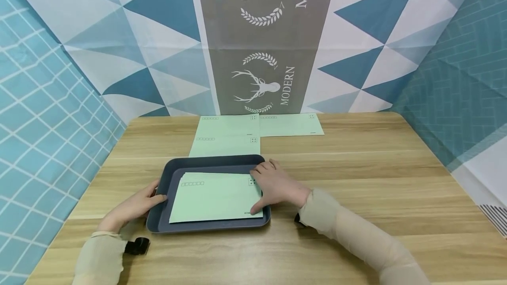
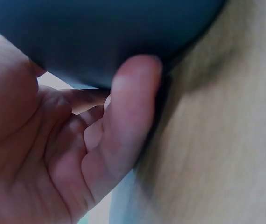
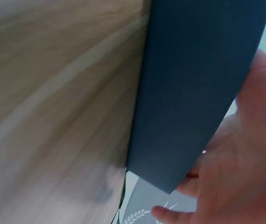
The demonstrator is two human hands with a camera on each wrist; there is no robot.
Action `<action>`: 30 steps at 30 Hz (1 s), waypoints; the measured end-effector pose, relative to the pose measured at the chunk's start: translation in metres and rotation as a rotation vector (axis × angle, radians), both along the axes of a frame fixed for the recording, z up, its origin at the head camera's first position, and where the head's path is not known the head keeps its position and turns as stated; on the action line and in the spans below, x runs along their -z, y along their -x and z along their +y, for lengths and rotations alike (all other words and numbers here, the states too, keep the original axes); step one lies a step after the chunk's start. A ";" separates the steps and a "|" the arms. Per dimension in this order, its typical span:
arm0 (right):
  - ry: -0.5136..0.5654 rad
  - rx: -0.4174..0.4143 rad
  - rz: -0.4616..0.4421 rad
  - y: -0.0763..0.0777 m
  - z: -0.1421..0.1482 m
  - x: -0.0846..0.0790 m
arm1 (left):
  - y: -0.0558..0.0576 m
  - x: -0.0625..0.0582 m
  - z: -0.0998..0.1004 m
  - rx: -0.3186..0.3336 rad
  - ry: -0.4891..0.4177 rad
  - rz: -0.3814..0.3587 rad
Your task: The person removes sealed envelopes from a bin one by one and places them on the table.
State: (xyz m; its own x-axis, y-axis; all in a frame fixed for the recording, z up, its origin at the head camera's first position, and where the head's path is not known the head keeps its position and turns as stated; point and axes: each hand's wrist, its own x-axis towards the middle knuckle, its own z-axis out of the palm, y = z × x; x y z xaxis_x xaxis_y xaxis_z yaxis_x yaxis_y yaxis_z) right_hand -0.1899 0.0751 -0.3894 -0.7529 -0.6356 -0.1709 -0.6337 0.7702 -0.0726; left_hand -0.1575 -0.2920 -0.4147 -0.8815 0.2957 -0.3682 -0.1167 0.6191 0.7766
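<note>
A dark grey tray (image 1: 214, 160) sits on the wooden table, with pale green envelopes (image 1: 218, 199) stacked inside it. My left hand (image 1: 136, 206) grips the tray's left end, its thumb over the rim; in the left wrist view the fingers (image 2: 135, 102) curl against the outside of the tray near the table. From the right, my right hand (image 1: 275, 186) holds the envelopes at their right end, thumb by the near corner and fingers by the far corner. In the right wrist view the tray's outer wall (image 3: 193, 88) hides part of that hand.
Behind the tray, more green envelopes (image 1: 225, 146) lie in overlapping rows, and one envelope (image 1: 291, 125) lies to their right along the back edge. A patterned cloth (image 1: 261, 38) hangs behind the table (image 1: 356, 166). Black wrist gear (image 1: 137, 246) shows at the left sleeve.
</note>
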 end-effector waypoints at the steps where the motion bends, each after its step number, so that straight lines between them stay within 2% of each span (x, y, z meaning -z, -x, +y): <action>1: -0.016 0.001 0.004 0.000 -0.001 0.000 | 0.000 0.000 0.000 0.001 0.001 0.001; 7: -0.071 0.021 0.014 0.001 -0.009 -0.002 | -0.001 0.000 0.001 -0.001 -0.004 -0.007; 20: -0.035 0.051 -0.007 0.003 -0.010 -0.002 | 0.001 0.004 -0.001 -0.036 -0.049 -0.043; 24: 0.015 0.037 0.010 0.002 -0.009 -0.001 | 0.001 0.003 -0.001 -0.033 -0.066 -0.039; 30: 0.192 -0.001 0.038 0.002 -0.006 0.001 | 0.000 0.001 0.000 -0.036 -0.049 -0.046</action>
State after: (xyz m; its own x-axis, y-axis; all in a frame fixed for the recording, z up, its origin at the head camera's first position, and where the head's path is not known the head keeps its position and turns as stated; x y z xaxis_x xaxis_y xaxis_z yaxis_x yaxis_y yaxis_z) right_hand -0.1921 0.0695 -0.3908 -0.7561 -0.6542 -0.0185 -0.6392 0.7441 -0.1942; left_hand -0.1579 -0.2918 -0.4153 -0.8743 0.2827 -0.3945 -0.1744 0.5755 0.7990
